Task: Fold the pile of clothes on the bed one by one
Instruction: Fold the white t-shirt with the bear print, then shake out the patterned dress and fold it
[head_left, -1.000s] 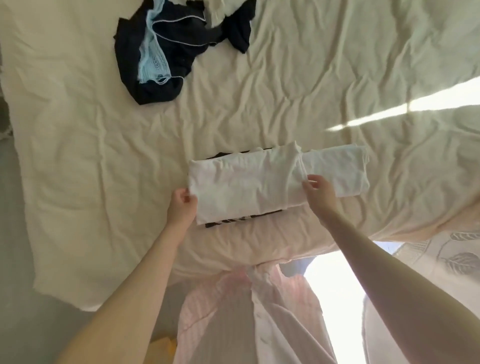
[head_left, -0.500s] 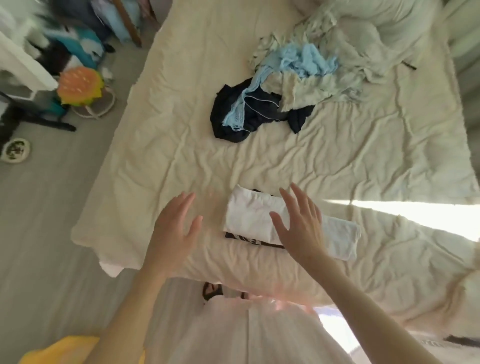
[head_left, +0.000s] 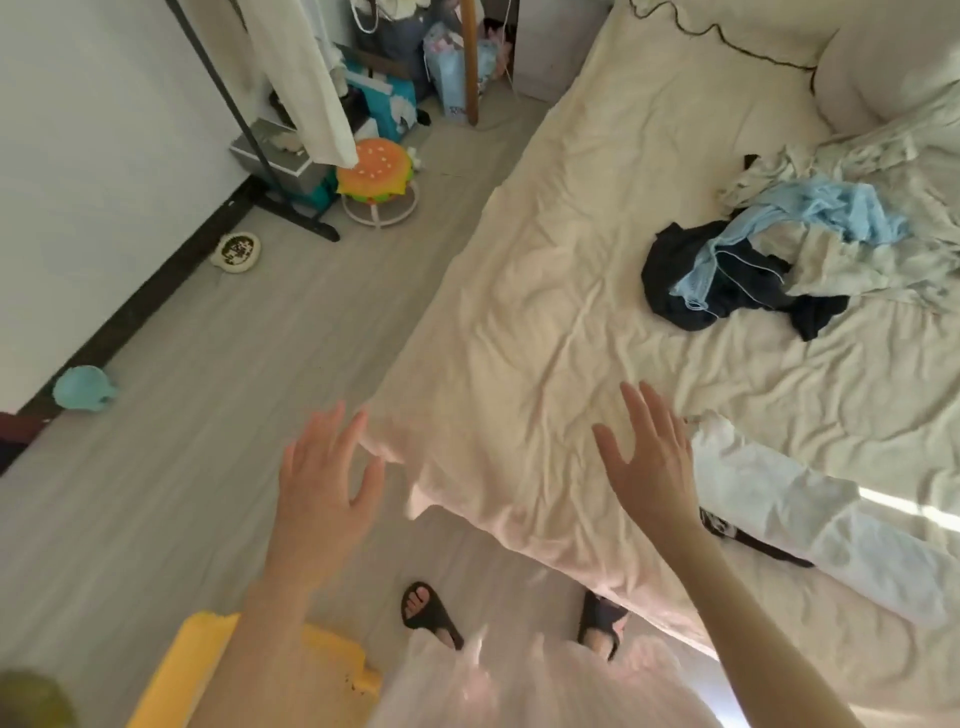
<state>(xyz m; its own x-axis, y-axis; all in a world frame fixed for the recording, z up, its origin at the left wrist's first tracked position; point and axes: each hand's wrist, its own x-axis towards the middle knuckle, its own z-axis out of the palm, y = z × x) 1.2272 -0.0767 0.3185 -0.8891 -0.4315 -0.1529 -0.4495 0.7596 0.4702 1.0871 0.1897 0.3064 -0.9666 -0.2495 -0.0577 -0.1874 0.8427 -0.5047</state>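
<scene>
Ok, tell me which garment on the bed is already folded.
The white garment at the bed's near edge, just past the right hand: a flat folded rectangle. The dark and light-blue pieces farther up lie crumpled in a heap.

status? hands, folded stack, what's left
Left hand and right hand open, empty. White folded garment on bed. Unfolded pile untouched, path clear.

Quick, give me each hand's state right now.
Left hand: open, fingers spread, holding nothing.
Right hand: open, fingers spread, holding nothing.
</scene>
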